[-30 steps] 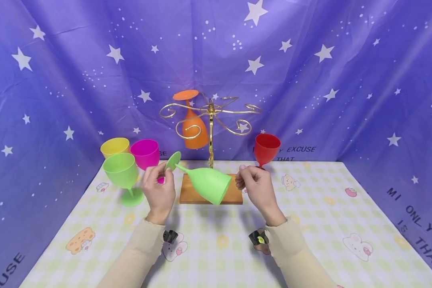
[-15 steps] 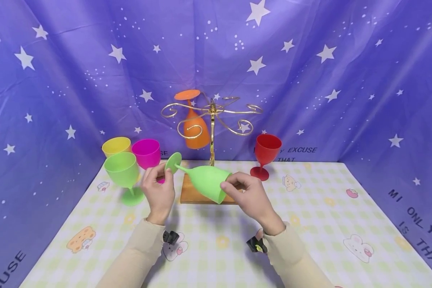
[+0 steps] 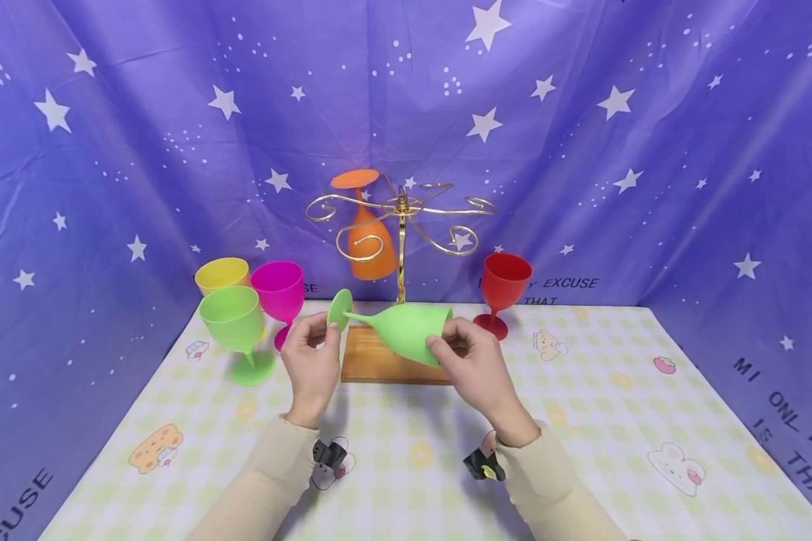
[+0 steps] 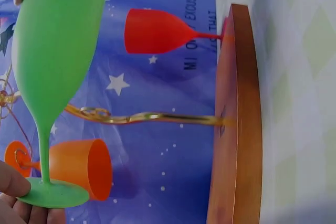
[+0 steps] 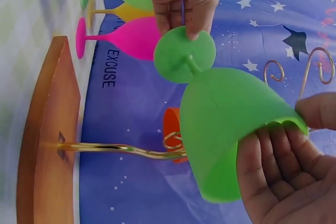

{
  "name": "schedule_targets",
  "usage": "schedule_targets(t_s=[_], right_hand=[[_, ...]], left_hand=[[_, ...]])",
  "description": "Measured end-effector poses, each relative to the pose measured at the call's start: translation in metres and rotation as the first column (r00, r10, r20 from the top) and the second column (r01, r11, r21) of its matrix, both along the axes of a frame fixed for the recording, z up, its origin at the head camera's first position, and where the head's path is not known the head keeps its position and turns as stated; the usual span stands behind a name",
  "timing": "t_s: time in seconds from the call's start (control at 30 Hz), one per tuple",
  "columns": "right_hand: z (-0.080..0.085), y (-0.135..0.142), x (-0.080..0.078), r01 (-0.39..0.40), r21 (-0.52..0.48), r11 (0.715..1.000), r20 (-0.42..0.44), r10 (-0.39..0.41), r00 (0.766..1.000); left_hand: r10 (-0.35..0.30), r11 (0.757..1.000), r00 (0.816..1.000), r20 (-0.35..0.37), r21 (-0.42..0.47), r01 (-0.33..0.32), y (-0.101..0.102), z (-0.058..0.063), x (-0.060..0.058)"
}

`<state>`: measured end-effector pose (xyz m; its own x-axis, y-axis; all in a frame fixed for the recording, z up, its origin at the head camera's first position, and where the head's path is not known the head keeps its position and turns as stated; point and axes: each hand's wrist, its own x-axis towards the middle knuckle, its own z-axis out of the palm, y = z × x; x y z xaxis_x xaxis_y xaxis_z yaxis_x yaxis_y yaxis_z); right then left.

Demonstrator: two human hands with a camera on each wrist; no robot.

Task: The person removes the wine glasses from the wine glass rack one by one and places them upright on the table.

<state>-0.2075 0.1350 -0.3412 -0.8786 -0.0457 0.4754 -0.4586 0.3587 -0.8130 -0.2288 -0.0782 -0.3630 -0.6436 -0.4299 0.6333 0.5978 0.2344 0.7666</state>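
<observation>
A light green goblet (image 3: 409, 330) lies sideways in the air between my two hands, its bowl toward the right. My left hand (image 3: 313, 368) pinches the edge of its round foot. At the other end my right hand (image 3: 477, 364) grips the rim, thumb outside and fingers inside the bowl, as the right wrist view shows. Behind the goblet stands a gold wire rack (image 3: 402, 248) with curled arms on a wooden base (image 3: 372, 364). An orange goblet (image 3: 372, 248) hangs upside down from one of its left arms.
To the left stand a second green goblet (image 3: 233, 319), a magenta goblet (image 3: 279, 293) and a yellow goblet (image 3: 222, 274), all upright. A red goblet (image 3: 506, 282) stands at the back right. A starry purple curtain (image 3: 616, 188) encloses the checked tablecloth (image 3: 582, 466).
My right hand has moved left and taken hold of the goblet's rim. The goblet has turned closer to level and shifted slightly right, with my left hand still at its foot.
</observation>
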Motion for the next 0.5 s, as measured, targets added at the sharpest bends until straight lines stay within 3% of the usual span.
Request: schedule_targets(t_s=[0.17, 0.3, 0.5], right_hand=[[0.006, 0.002, 0.001, 0.021, -0.039, 0.999, 0.02, -0.02, 1.0], [0.02, 0.0, 0.01, 0.014, -0.053, 0.999, 0.029, -0.012, 1.0], [0.037, -0.004, 0.022, 0.05, -0.076, 0.996, 0.028, -0.048, 0.998]], left_hand=[[-0.049, 0.999, 0.998, 0.039, 0.019, 0.048, 0.004, 0.0, 0.002], [-0.093, 0.995, 0.994, 0.064, 0.038, 0.091, 0.005, 0.0, 0.002], [-0.196, 0.979, 0.974, 0.111, 0.071, 0.189, 0.006, 0.0, 0.003]])
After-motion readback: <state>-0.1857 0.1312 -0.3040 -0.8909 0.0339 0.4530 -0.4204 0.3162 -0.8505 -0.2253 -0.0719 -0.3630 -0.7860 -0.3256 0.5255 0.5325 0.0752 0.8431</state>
